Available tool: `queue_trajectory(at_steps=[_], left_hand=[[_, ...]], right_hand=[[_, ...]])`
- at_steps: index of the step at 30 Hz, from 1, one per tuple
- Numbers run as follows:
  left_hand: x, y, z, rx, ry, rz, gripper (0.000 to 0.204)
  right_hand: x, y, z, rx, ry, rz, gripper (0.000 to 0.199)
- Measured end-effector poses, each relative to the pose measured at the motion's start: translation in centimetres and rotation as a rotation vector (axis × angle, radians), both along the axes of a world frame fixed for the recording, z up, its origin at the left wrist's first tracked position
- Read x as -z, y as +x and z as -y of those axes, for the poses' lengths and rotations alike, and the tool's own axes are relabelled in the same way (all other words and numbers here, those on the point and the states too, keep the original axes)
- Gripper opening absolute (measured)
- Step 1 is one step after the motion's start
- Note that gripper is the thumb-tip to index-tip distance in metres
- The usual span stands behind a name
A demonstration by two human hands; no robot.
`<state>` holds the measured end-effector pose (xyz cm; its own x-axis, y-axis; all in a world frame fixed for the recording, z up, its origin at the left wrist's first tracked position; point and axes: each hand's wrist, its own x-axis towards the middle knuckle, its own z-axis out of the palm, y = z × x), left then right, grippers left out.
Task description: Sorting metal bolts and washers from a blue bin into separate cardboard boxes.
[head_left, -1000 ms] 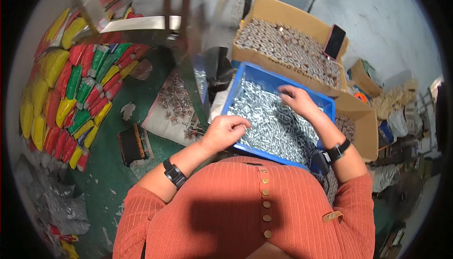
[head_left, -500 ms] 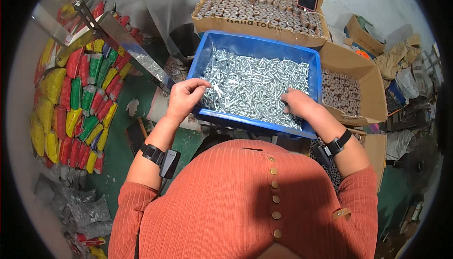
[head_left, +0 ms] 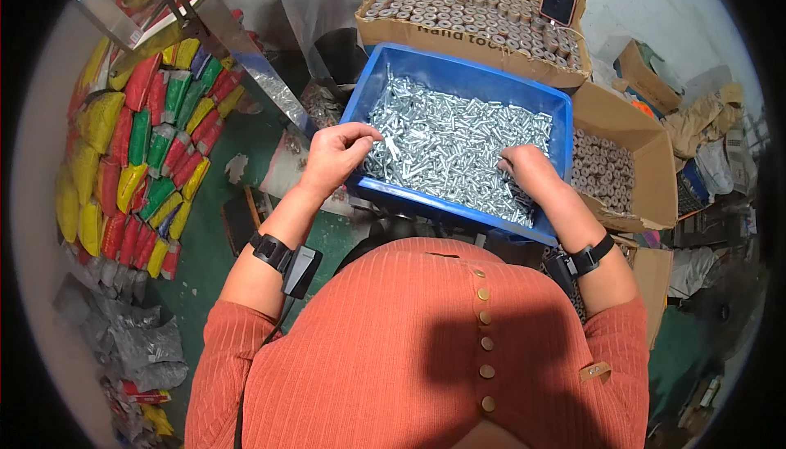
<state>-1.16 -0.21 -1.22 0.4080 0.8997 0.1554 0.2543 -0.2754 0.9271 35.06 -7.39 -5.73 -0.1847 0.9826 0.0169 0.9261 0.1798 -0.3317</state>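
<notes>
Blue plastic makes up the rectangular bin (head_left: 458, 72) in front of the person, its long axis running left to right and tilting down toward the right, its near rim just above the orange ribbed sweater (head_left: 426, 351). Silvery metal screws (head_left: 450, 142) fill it in a loose heap, lying every which way with no common direction. Room around the bin is tight: a cardboard box of grey metal rings (head_left: 475, 7) touches the far wall, a second cardboard box (head_left: 614, 171) presses against the right wall, and a slanted metal chute (head_left: 237, 48) stands near the left corner, with green floor (head_left: 213, 171) beyond it. The left hand (head_left: 332, 158) hangs over the near left corner, wrist bent, fingertips pinched together on a few screws. The right hand (head_left: 532, 175) lies palm down in the heap near the right wall, fingers curled into the screws; whether its grip has closed on any cannot be told. Both forearms come up from below, each wearing a black wrist strap.
</notes>
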Motion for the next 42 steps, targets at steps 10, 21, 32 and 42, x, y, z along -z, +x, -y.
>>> queue_trajectory(at_steps=[10, 21, 32, 42], left_hand=[[-0.5, -0.9, -0.3, 0.075, 0.035, 0.062, 0.014], [0.2, -1.9, -0.9, 0.216, -0.055, 0.181, 0.013], [-0.2, -2.9, -1.4, 0.316, -0.127, 0.278, 0.012], [-0.8, -2.1, -1.2, 0.363, -0.086, 0.174, 0.013]], right_hand=[[-3.8, -0.7, -1.7, 0.611, -0.593, -1.329, 0.015], [-2.0, -13.2, -9.5, -0.225, -0.217, 0.397, 0.022], [-8.9, -12.7, -10.0, 0.081, -0.443, -0.354, 0.012], [-11.4, -19.1, -17.7, 0.243, -0.29, -1.026, 0.047]])
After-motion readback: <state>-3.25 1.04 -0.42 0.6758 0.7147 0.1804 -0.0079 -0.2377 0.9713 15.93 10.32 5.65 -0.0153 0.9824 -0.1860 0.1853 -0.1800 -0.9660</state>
